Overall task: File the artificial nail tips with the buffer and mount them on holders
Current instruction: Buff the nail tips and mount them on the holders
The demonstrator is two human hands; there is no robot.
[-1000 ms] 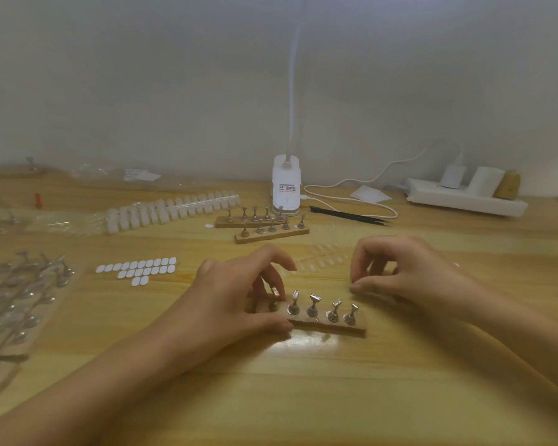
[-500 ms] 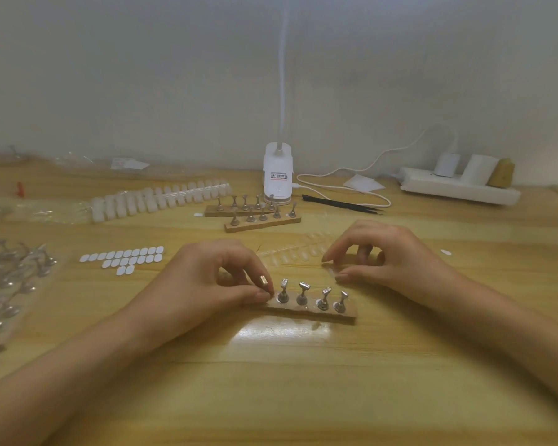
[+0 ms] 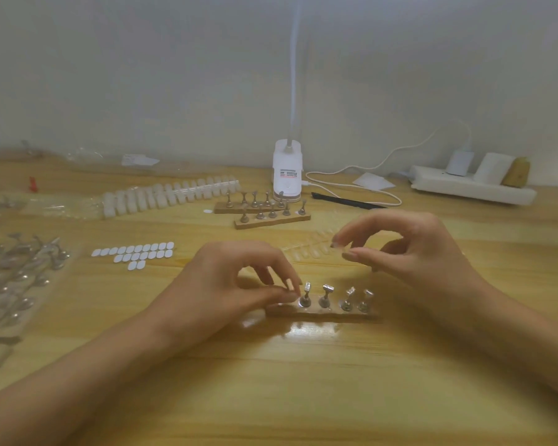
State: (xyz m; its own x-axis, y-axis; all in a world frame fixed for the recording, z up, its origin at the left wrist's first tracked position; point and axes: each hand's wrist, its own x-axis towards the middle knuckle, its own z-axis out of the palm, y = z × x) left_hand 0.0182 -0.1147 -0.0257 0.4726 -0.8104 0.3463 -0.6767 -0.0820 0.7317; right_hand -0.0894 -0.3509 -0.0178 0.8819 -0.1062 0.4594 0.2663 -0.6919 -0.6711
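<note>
Near the front middle of the worktop [image 3: 303, 381] lies a wooden holder strip [image 3: 327, 314] with four small metal stands [image 3: 325, 296] showing in a row on it, their flat tops bare. The left hand [image 3: 236, 284] sits at the strip's left end, its fingers curled. The thumb and forefinger pinch that end of the strip just beside the first stand in view and hide whatever is under them.

The right hand [image 3: 409, 249] hovers above the worktop behind the strip's right half, apart from it. Its fingers are curled and the tips of its thumb and forefinger sit close together. Whether a clear tip is held between them cannot be told.

Just behind the strip, between the two hands, a row of clear nail tips [image 3: 306, 251] lies flat on the wood. Toward the left edge sit rows of white oval stickers [image 3: 136, 252], and beyond them clear bags of metal stands [image 3: 16, 268]. Farther back runs a long band of whitish nail tips [image 3: 168, 196]. Beside it two more wooden strips [image 3: 271, 215] with stands lie in front of a white lamp base [image 3: 288, 175] at the back edge. A black tool [image 3: 348, 201] and a white cable [image 3: 361, 188] lie to the right of the lamp base. A white power strip [image 3: 471, 188] sits at the back right corner.
</note>
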